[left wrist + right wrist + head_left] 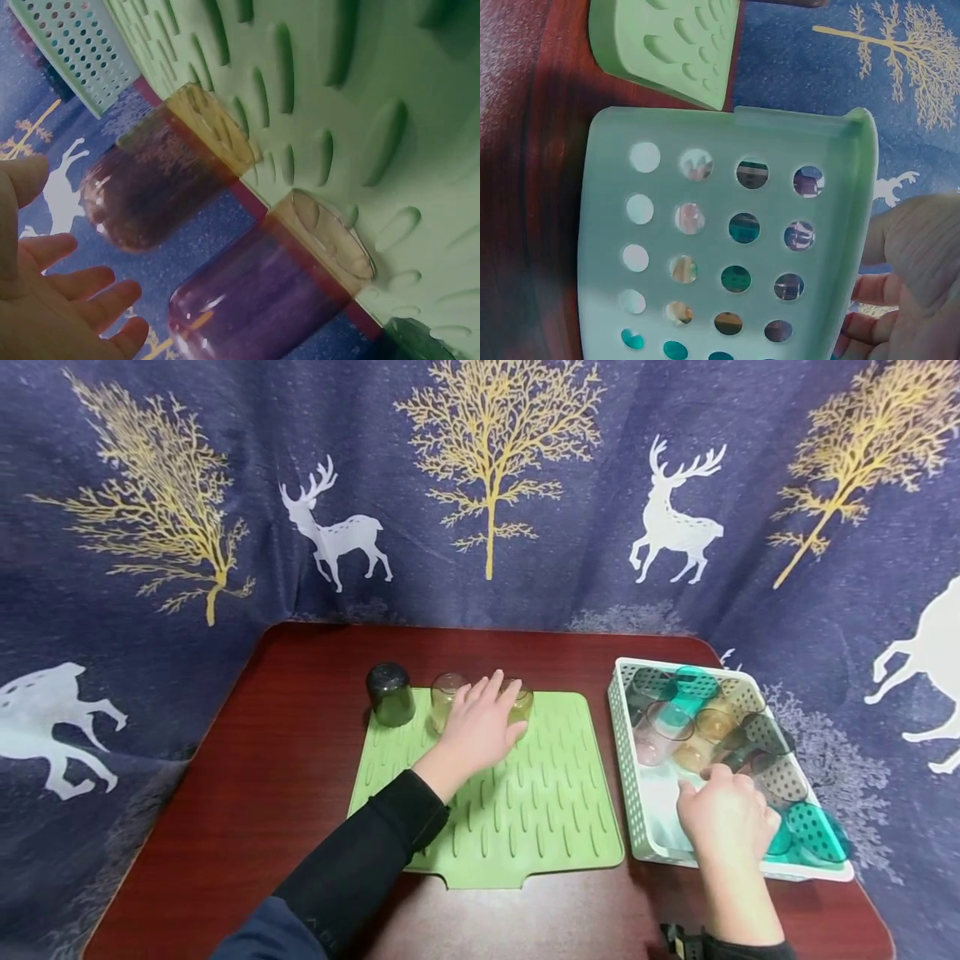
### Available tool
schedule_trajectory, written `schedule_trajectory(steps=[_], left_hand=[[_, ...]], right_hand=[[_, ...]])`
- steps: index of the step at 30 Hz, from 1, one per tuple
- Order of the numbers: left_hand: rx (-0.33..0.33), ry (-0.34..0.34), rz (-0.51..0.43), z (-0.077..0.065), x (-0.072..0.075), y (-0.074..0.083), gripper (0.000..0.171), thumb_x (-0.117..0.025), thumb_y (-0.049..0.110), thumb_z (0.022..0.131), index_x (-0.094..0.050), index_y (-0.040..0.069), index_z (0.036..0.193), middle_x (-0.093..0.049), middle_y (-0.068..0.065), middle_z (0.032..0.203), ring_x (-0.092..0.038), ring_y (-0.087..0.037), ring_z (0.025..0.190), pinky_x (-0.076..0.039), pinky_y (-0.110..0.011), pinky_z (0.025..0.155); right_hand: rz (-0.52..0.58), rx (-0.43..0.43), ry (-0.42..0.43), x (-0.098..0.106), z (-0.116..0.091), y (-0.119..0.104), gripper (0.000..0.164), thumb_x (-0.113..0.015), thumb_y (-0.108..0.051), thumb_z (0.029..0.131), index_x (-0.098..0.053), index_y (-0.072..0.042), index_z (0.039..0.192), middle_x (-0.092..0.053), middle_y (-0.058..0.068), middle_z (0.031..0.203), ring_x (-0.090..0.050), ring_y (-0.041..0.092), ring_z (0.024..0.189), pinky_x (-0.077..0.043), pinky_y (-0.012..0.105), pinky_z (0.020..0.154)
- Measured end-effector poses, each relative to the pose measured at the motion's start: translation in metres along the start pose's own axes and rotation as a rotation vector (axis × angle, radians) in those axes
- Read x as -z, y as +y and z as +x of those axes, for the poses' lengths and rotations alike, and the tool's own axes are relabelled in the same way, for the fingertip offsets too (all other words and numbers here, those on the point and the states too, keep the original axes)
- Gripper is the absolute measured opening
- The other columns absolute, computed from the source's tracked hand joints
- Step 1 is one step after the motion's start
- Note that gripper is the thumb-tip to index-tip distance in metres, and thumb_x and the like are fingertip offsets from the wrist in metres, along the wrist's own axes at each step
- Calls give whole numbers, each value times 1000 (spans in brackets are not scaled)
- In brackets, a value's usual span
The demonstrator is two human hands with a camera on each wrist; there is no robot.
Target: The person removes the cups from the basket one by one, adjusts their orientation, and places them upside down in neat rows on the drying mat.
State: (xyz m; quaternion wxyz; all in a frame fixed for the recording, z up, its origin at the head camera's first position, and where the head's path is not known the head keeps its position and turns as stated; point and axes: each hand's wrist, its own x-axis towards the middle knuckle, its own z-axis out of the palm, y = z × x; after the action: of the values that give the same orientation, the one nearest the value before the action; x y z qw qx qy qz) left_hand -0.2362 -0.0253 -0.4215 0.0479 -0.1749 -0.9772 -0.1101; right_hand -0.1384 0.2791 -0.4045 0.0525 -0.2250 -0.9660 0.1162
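My left hand (480, 722) reaches over the green drying mat (540, 810), fingers spread and straight. It hovers by an amber glass (176, 161) and a pale beige glass (274, 277), both upside down at the mat's far edge; in the left wrist view a gap separates it from both. A dark glass (391, 695) stands upside down at the mat's far left corner. My right hand (727, 818) is over the white basket (636, 802), fingers loosely bent downward near the glasses lying inside. No glass shows between its thumb and fingers; the basket rim hides some fingertips.
The basket holds several tinted glasses, among them a pink one (660, 739), an amber one (708, 731) and a teal one (817, 831). Mat and basket lie side by side on a reddish-brown table (270, 760). A patterned blue curtain (570, 527) surrounds the table.
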Motion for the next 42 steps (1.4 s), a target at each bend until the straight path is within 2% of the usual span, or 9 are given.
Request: schedule_trajectory(steps=[6, 12, 18, 21, 25, 30, 36, 39, 42], left_hand=[[0, 56, -25, -11, 12, -3, 64, -40, 54, 94, -21, 29, 149, -18, -6, 157, -26, -28, 141, -20, -50, 114], [2, 107, -59, -22, 16, -4, 61, -42, 52, 93, -28, 26, 147, -24, -8, 155, -30, -29, 139, -22, -51, 113], [21, 102, -65, -29, 17, -7, 61, -43, 51, 93, -29, 25, 147, -27, -8, 154, -32, -30, 138, -22, -49, 113], [26, 109, -64, -29, 19, -10, 60, -42, 51, 94, -29, 25, 147, -29, -7, 153, -32, -30, 138, -21, -49, 112], [32, 115, -64, -30, 20, -14, 59, -42, 50, 94, -31, 25, 146, -31, -7, 152, -32, -29, 138, -22, -49, 112], [33, 100, -81, -35, 16, -15, 59, -43, 50, 94, -31, 24, 146, -30, -8, 152, -32, -30, 138, -22, -51, 112], [27, 126, -91, -38, 15, -15, 58, -44, 49, 94, -31, 25, 146, -32, -8, 151, -34, -30, 137, -23, -52, 111], [38, 117, -103, -39, 16, -15, 58, -44, 49, 94, -31, 25, 145, -32, -8, 151, -34, -30, 137, -23, -52, 111], [49, 120, -108, -40, 16, -14, 58, -44, 49, 94, -32, 25, 145, -31, -7, 151, -34, -29, 137, -23, -52, 112]], right_hand=[[41, -78, 34, 11, 2, 11, 36, -55, -29, 87, -55, -2, 111, -47, 33, 110, -41, 54, 100, -31, 60, 74], [18, -132, -78, 22, 9, 25, 38, -50, -32, 90, -50, 1, 110, -51, 32, 107, -50, 54, 93, -37, 57, 63], [2, -210, -186, 20, 12, 32, 61, -38, -47, 93, -44, 9, 117, -52, 38, 112, -52, 54, 97, -41, 58, 60], [-41, -206, -252, 20, 15, 33, 70, -26, -55, 93, -49, 6, 119, -50, 38, 119, -51, 54, 100, -42, 60, 62], [-42, -174, -282, 20, 17, 31, 67, -16, -51, 94, -58, -3, 115, -47, 36, 124, -51, 54, 101, -41, 61, 61], [-54, -176, -302, 20, 13, 30, 63, -21, -50, 94, -57, -3, 115, -49, 36, 122, -52, 52, 100, -42, 60, 61], [-48, -185, -245, 31, 8, 26, 52, -35, -43, 92, -55, 0, 115, -50, 36, 120, -51, 53, 99, -41, 60, 61], [-12, -200, -161, 41, 5, 25, 49, -36, -43, 93, -58, -3, 109, -51, 35, 118, -51, 54, 97, -40, 58, 58], [70, -215, -16, 53, -1, 21, 44, -39, -42, 93, -60, -6, 106, -54, 32, 117, -51, 54, 96, -37, 59, 59]])
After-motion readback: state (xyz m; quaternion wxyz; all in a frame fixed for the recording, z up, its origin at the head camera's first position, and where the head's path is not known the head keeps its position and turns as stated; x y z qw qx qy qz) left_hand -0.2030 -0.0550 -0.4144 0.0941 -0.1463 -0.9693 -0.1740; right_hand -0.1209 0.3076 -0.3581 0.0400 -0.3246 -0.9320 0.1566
